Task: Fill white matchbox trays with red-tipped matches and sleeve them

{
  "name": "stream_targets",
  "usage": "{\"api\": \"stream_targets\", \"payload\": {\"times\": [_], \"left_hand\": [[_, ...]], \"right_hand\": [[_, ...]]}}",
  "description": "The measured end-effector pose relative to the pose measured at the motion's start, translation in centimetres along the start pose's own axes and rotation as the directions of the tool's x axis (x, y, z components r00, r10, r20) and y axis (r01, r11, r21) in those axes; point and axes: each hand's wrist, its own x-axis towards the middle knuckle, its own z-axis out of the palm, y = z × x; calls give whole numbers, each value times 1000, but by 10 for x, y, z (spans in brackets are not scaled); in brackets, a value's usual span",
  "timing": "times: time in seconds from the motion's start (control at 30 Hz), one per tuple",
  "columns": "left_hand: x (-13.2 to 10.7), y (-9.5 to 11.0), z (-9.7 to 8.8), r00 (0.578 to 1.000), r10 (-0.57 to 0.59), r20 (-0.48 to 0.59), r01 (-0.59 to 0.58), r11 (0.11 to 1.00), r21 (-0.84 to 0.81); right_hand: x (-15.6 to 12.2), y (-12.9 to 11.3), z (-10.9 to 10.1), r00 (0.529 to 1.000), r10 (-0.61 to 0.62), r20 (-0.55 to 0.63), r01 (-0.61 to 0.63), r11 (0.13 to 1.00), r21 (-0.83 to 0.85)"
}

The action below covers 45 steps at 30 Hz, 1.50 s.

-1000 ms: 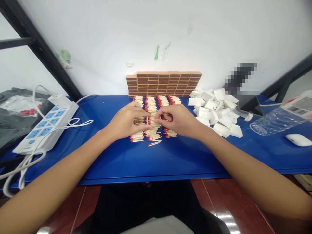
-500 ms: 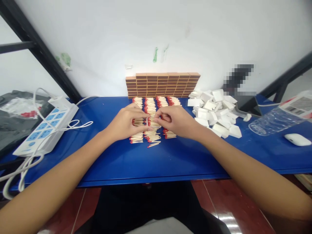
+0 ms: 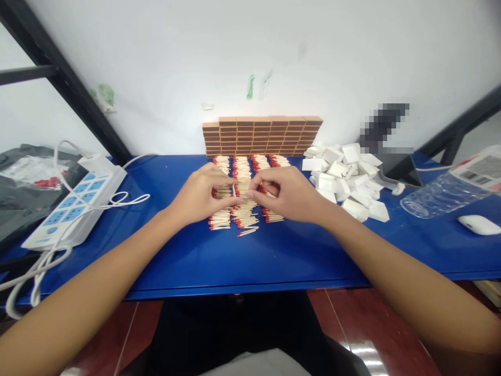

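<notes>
Head view (only one). We have L hand pinching 1 thin white tray betw. thumb + fingers, at left edge of 2nd match row from left. R hand: fingers curled, thumb + index tips close tog. over same row; can't tell if gripping any matches. Step in hand, we judge: fingertip work on matches beside tray. Next move prob. calls for L steady, R light, so sticks stay aligned.

Counts: match rows, 4, running near to far mid-table; indiv. matches too many. Boxes: 1 stack, far side by wall, 7 columns across, leftmost lower. Loose trays: 1 heap, right; overlap, no count. Power strip: 1, left. Bottle: 1, far right.
</notes>
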Motion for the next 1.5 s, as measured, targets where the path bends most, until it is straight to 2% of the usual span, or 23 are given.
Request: {"api": "stream_targets", "payload": {"times": [0.07, 0.13, 0.2, 0.33, 0.57, 0.63, 0.7, 0.87, 1.03, 1.23, 1.5], "left_hand": [[0, -3, 0, 1000, -11, -11, 11, 999, 46], [-1, -5, 1, 1000, -24, -15, 25, 997, 70], [-1, -6, 1, 999, -41, -9, 42, 996, 76], [-1, -5, 1, 998, -60, 5, 60, 996, 66], [-1, -4, 1, 998, -53, 18, 52, 997, 56], [-1, -5, 1, 999, -48, 21, 47, 997, 57], [-1, -6, 1, 999, -39, 24, 37, 998, 55], [-1, -4, 1, 999, -7, 37, 6, 1000, 22], [-1, 0, 1, 999, 49, 14, -49, 998, -28], [-1, 1, 2, 997, 76, 11, -75, 996, -48], [-1, 0, 2, 997, 77, 1, -77, 996, -39]], "right_hand": [[-2, -3, -3, 985, -35, 169, 28, 999, 44], [-3, -5, -3, 939, -78, 334, 52, 995, 87], [-3, -5, -1, 897, -103, 429, 60, 992, 114], [-3, -5, 1, 859, -95, 503, 36, 991, 126], [-3, -9, -1, 832, -63, 552, 17, 996, 88], [-3, -7, -2, 845, -51, 532, 0, 995, 95], [-2, -5, -5, 881, -29, 473, -24, 994, 106], [2, 2, -6, 973, 59, 221, -79, 993, 84], [5, 10, 0, 997, 82, 4, -81, 996, -45], [5, 12, 4, 1000, 16, -3, -16, 990, -140], [4, 8, 2, 999, 32, 15, -29, 986, -164]]}}
